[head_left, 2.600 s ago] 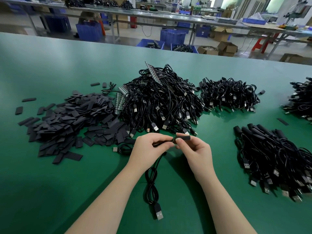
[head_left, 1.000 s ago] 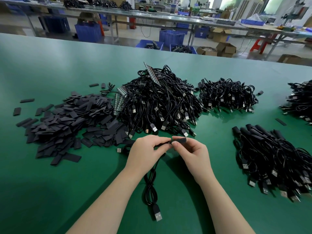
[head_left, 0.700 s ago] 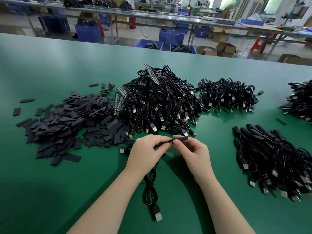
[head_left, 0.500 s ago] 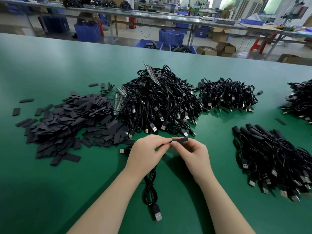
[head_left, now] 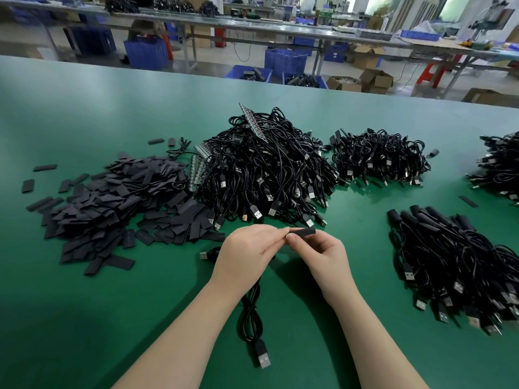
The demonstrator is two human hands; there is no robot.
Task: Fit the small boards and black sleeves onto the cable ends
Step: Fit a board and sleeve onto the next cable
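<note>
A short black tube-shaped sleeve (head_left: 302,232) is sitting in the air just above the green table (head_left: 84,113), near the front middle. The right hand (head_left: 320,255) is pinching the sleeve with curled fingers. The left hand (head_left: 247,255) is touching the sleeve's left end and is gripping a thin black cable (head_left: 250,318) with its fingers curled round it. The cable is hanging down from the left hand and looping on the table, and its silver USB plug (head_left: 262,359) is lying flat near the front edge.

Just behind the hands a big pile of black cables (head_left: 264,169) is lying. To its left a heap of flat black sleeves (head_left: 112,203) is spreading out. A strip of small boards (head_left: 252,122) is sticking up from the big pile. To the right a bundle of cables with sleeves on their ends (head_left: 449,262) is lying. A smaller cable pile (head_left: 379,158) is sitting farther back.
</note>
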